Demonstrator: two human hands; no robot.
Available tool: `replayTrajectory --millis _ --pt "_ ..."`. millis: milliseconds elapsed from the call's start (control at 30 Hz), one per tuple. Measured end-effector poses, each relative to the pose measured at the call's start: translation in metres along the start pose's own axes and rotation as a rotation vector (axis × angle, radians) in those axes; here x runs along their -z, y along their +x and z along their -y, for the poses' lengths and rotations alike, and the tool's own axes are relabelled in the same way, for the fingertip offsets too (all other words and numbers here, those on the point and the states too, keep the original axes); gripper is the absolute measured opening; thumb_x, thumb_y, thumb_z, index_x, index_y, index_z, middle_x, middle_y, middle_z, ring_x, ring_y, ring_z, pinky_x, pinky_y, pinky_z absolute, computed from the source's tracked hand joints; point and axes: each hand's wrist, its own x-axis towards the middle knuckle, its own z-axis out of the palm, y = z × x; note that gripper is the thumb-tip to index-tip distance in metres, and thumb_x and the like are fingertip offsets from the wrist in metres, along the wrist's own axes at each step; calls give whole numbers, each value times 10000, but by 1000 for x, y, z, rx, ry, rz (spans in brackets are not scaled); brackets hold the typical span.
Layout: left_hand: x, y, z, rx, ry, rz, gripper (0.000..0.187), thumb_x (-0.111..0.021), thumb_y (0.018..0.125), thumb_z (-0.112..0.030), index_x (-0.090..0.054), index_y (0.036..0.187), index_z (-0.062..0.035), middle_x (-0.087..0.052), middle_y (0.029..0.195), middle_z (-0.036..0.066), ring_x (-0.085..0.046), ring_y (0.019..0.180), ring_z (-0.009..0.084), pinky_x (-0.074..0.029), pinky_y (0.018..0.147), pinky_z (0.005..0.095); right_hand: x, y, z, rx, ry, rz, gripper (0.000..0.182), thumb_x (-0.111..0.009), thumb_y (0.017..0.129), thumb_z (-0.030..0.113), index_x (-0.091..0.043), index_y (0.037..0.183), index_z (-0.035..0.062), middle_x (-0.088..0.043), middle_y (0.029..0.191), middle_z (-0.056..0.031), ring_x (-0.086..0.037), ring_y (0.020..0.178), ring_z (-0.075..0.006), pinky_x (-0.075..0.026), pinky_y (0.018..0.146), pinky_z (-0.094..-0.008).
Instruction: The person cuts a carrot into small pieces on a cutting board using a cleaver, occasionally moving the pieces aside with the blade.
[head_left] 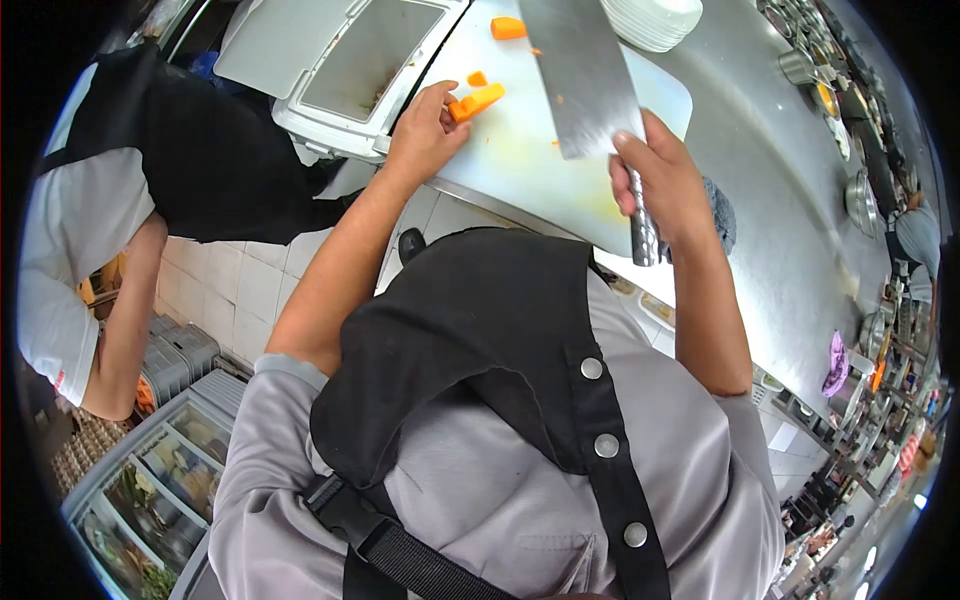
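Observation:
My right hand (660,180) is closed round the metal handle of a wide cleaver (585,75), its broad blade lying over the right part of the white cutting board (530,180). At the board's left edge, my left hand (430,130) has its fingertips on an orange carrot piece (477,102). A small carrot bit (476,78) lies just above that piece. Farther up, a thicker carrot chunk (508,28) sits close to the left of the blade. Tiny orange scraps are on the board and blade.
Left of the board stands a white bin (370,60) with its lid open. White plates (655,20) are stacked behind the board. A grey cloth (718,215) lies by my right wrist on the steel counter (770,220). A co-worker (180,150) stands at the left.

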Motion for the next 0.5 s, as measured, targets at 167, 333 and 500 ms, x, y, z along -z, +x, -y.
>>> replayTrajectory --millis 167,333,500 --pt "4 -5 11 21 -51 -16 598 -792 780 -59 -549 1326 -53 -605 1163 109 -642 824 190 -566 757 323 25 -33 -67 -129 120 -96 170 -511 1005 156 -569 1102 30 -545 654 -34 -484 457 -112 -407 450 -264" --pt "4 -2 4 84 -50 4 413 -732 866 -88 -617 1257 -27 -673 1088 114 -645 782 189 -550 729 321 31 -67 -122 -215 337 -140 200 -495 1031 135 -559 1189 30 -512 627 -33 -453 420 -122 -407 419 -255" --pt "2 32 13 113 -34 -85 236 -657 957 -155 -684 1138 -6 -691 1070 130 -646 753 209 -542 727 341 38 -73 -132 -218 358 -144 220 -496 1034 138 -555 1221 39 -507 623 -31 -454 414 -123 -413 418 -258"
